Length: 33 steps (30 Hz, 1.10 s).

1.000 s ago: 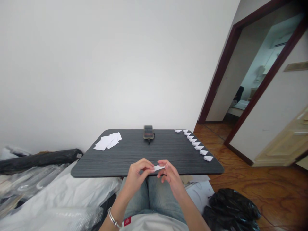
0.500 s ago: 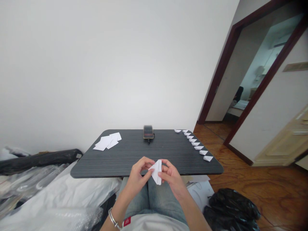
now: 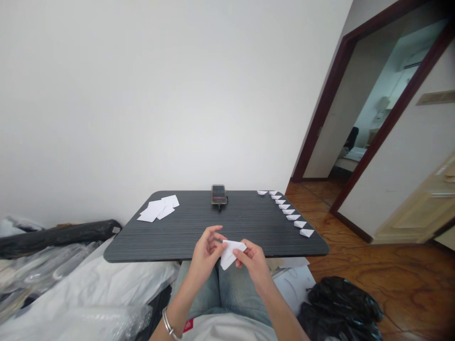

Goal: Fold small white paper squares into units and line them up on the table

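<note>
Dark wood-grain tabletop (image 3: 142, 248) fills the lower middle of the view, set against a plain white wall (image 3: 142, 104), with a wooden floor (image 3: 384, 270) and an open doorway (image 3: 369, 118) to the right. Just above the table's near edge, a partly folded white paper (image 3: 231, 252) is held between the person's two hands. The left hand (image 3: 205, 255) has its fingers loosely spread, with its thumb and forefinger at the paper's upper-left corner; it seems to pinch there, though the overlap makes that hard to confirm. The right hand (image 3: 254, 264) is closed further, its fingers and thumb firmly pressing the paper's right side.

Nine folded paper pieces (image 3: 288, 211) stand finished in a diagonal row along the table's right edge, although the farthest are small in this view. At the left end lies a loose stack of white paper sheets (image 3: 156, 209), with at least three showing, apparently not yet folded. Between the two groups, one smartphone (image 3: 218, 194) stands upright on a small stand (image 3: 220, 204) near the far edge. Below the table are the person's jeans (image 3: 199, 284), a silver bangle (image 3: 169, 330) on the left wrist, a heap of bubble wrap (image 3: 74, 324), and a black plastic bag (image 3: 339, 303).
</note>
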Tool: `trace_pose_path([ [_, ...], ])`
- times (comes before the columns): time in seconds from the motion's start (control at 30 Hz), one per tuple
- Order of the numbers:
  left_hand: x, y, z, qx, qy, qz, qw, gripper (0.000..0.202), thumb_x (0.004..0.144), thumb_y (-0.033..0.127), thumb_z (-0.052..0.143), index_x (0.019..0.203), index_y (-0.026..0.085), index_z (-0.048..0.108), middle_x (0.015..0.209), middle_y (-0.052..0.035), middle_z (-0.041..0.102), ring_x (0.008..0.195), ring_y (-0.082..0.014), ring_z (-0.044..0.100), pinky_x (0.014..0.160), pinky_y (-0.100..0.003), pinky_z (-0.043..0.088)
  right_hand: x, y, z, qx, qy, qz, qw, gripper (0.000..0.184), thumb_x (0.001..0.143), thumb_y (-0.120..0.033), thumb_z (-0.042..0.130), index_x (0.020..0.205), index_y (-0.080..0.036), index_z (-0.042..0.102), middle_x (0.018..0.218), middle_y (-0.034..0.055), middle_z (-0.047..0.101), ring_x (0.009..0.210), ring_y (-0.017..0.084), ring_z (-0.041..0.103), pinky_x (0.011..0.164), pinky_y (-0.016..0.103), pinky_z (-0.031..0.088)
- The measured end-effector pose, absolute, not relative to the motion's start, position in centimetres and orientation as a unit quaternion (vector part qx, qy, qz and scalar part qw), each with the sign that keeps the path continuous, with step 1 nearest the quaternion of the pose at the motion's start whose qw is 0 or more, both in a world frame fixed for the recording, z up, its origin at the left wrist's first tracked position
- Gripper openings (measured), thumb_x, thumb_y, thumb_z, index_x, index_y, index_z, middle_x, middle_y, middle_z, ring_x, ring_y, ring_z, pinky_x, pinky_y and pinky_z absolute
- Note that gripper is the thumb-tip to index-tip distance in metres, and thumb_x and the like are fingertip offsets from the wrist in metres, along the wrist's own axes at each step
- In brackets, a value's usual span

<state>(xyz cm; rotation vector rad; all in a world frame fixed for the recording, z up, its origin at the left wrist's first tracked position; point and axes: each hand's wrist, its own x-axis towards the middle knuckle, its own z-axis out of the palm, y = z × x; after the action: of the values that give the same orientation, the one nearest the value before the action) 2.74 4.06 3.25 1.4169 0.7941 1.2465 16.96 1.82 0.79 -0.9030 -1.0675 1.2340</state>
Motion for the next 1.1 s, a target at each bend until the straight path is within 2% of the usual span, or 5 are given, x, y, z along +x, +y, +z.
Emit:
trace_pose_path([
  [0.13,2.93,4.06,3.07,0.582,0.325,0.455,0.591,0.031,0.07,0.041,0.067,0.073,0.012,0.056,0.057,0.0018,0.055,0.05,-0.0087,0.048,0.048,-0.019,0.035,16.75,1.67,0.81,-0.408,-0.456,0.502,0.612,0.03,0.067,-0.042,0.071,0.061,-0.016,0.056,0.047,-0.0032,0.054,0.043,0.009,0.046,0.042,0.02,0.035],
  [0.23,2.99,3.91,3.2,0.58,0.341,0.451,0.587,0.034,0.068,0.043,0.068,0.062,0.013,0.054,0.052,0.0032,0.053,0.046,-0.0078,0.044,0.046,-0.019,0.031,16.72,1.6,0.91,-0.413,-0.463,0.495,0.609,0.03,0.067,-0.043,0.07,0.061,-0.017,0.056,0.048,-0.0033,0.053,0.044,0.01,0.047,0.042,0.02,0.034],
  [0.47,2.94,3.65,3.84,0.6,0.333,0.438,0.58,0.035,0.069,0.042,0.067,0.059,0.015,0.048,0.05,0.0051,0.047,0.046,-0.0071,0.04,0.046,-0.018,0.029,17.01,1.54,0.97,-0.408,-0.509,0.487,0.581,0.034,0.074,-0.044,0.063,0.056,-0.018,0.05,0.046,-0.0049,0.048,0.043,0.009,0.041,0.045,0.021,0.031],
  [0.93,2.54,4.26,3.21,0.611,0.354,0.465,0.533,0.034,0.074,0.044,0.062,0.064,0.014,0.05,0.052,0.0048,0.045,0.048,-0.0071,0.04,0.045,-0.018,0.028,16.83,1.42,0.64,-0.415,-0.543,0.458,0.569,0.036,0.078,-0.045,0.057,0.055,-0.019,0.049,0.046,-0.0047,0.046,0.044,0.011,0.042,0.046,0.022,0.032],
  [1.1,2.89,4.08,3.15,0.586,0.331,0.472,0.569,0.032,0.069,0.04,0.069,0.081,0.015,0.052,0.062,0.0029,0.054,0.053,-0.009,0.048,0.046,-0.018,0.035,16.93,1.38,0.81,-0.432,-0.53,0.425,0.593,0.036,0.079,-0.045,0.057,0.055,-0.019,0.05,0.044,-0.0054,0.044,0.042,0.01,0.039,0.045,0.023,0.029],
])
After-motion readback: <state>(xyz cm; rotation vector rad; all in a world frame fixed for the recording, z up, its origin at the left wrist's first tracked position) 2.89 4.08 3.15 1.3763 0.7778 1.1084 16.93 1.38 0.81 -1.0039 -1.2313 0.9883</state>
